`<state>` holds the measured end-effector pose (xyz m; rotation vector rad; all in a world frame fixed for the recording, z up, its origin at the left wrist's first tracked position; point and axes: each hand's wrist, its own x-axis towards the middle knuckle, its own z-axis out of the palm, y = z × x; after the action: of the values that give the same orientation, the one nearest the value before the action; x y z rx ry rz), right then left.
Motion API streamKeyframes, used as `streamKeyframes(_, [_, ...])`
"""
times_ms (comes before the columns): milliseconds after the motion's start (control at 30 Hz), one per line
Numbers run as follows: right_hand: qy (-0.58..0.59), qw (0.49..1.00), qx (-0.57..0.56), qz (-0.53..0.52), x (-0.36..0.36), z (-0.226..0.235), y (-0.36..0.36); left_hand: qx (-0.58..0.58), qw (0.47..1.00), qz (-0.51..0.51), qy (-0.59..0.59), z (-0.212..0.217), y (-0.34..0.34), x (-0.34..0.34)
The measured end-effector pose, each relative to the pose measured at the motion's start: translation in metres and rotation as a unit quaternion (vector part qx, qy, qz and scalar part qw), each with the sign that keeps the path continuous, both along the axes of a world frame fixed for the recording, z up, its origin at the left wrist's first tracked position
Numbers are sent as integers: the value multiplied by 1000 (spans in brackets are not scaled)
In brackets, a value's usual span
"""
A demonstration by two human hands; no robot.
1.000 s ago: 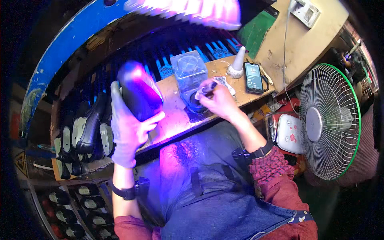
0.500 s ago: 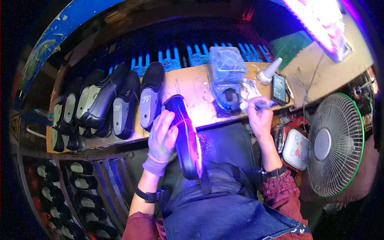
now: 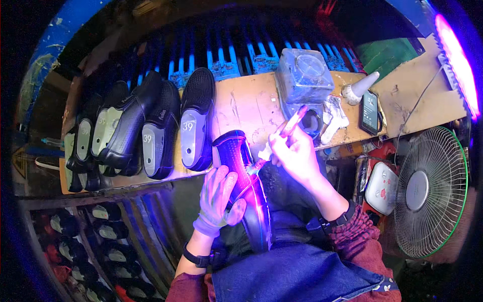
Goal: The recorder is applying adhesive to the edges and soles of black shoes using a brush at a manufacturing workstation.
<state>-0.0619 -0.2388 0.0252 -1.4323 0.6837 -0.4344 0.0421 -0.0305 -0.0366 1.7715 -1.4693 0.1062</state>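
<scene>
A black slip-on shoe (image 3: 255,216) with a perforated upper lies across my lap, its far end against the bench edge under purple light. My left hand (image 3: 216,201), in a thin pale glove, is closed on the shoe's left side, steadying it. My bare right hand (image 3: 298,160) pinches a slim brush (image 3: 296,121), its handle pointing up and away. The brush's lower end meets the shoe's right side near the upper's edge. Just past the right hand stands a cloudy plastic box (image 3: 305,75) with a round cup (image 3: 311,123) at its front.
Several black shoes on grey lasts (image 3: 197,128) line the bench's left. A crumpled white cloth (image 3: 334,119), cone-tipped bottle (image 3: 360,88) and phone (image 3: 370,112) lie right. A fan (image 3: 430,194), white tin (image 3: 381,188) and glowing lamp (image 3: 458,65) flank the right; racked shoes (image 3: 106,212) sit lower left.
My right hand has come from beside the cup toward me and left, bringing the brush onto the shoe. The shoe and left hand have shifted slightly right and nearer. The whole view has shifted.
</scene>
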Motion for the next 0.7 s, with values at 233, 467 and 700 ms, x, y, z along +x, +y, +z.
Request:
streamKeyframes(233, [28,973,-213,-88,60,-30,-40,27,999,-11,21,-4,5,0])
streamKeyframes(467, [-71,987,-146,-12,11,-17,-5,7,1000,12,-4,-1,-2,-1])
streamKeyframes(700, [-34,996,-79,-26,-43,11,20,-47,992,14,-114,19,-15,-8])
